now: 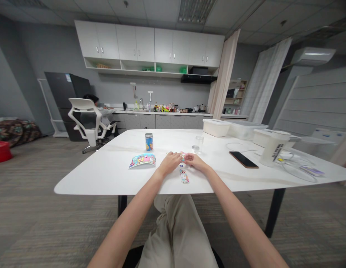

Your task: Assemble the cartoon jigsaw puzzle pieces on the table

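Note:
Over the white table (100, 167), my left hand (170, 162) reaches in with its fingers closed at the edge of some small colourful puzzle pieces (183, 156). My right hand (194, 161) meets it from the other side, thumb and fingertips pinched on the same pieces. The fingers partly cover them. Just below, nearer to me, lies a short strip of joined puzzle pieces (184, 176), with a small dark-blue piece (181, 166) above it. Left of my hands are a curled cartoon picture sheet (143, 160) and an upright blue can (149, 142) with a grey lid.
A clear jar (199, 141) and a clear round lid (195, 148) are beyond my right hand. Further right are a phone (243, 159), a white tumbler (275, 149), cables and storage boxes (216, 127). A person sits on a white chair (87, 119) at the back left.

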`<state>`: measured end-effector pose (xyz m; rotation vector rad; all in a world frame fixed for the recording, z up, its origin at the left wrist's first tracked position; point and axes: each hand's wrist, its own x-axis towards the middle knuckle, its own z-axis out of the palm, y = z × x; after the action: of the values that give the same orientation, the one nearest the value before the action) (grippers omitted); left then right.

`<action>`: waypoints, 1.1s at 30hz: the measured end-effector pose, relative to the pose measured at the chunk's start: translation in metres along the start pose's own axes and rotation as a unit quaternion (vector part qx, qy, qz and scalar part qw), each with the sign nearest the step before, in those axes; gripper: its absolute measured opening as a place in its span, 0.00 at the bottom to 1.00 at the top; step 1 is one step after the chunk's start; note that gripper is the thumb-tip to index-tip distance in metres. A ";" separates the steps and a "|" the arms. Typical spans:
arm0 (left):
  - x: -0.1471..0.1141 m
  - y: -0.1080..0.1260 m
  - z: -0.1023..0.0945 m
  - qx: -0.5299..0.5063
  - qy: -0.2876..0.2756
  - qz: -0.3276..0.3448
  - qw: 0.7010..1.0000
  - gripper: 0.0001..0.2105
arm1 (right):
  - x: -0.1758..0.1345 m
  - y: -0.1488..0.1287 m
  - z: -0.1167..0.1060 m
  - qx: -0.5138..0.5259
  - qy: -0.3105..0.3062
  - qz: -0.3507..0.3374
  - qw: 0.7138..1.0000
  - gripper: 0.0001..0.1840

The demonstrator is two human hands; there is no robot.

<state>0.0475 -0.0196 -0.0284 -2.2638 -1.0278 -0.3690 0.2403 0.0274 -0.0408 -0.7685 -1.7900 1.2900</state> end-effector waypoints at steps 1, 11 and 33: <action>0.000 0.000 0.000 -0.001 -0.001 0.001 1.000 0.05 | 0.000 0.000 0.000 -0.001 -0.001 0.003 1.000 0.22; 0.000 0.003 -0.007 -0.016 0.005 -0.008 1.000 0.12 | 0.001 0.004 -0.003 -0.012 -0.009 0.007 1.000 0.23; 0.001 0.003 -0.012 -0.011 -0.034 -0.004 0.999 0.20 | 0.002 0.004 -0.006 0.002 -0.021 -0.001 1.000 0.23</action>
<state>0.0500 -0.0285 -0.0199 -2.3073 -1.0720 -0.3105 0.2447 0.0328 -0.0437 -0.7433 -1.8204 1.3166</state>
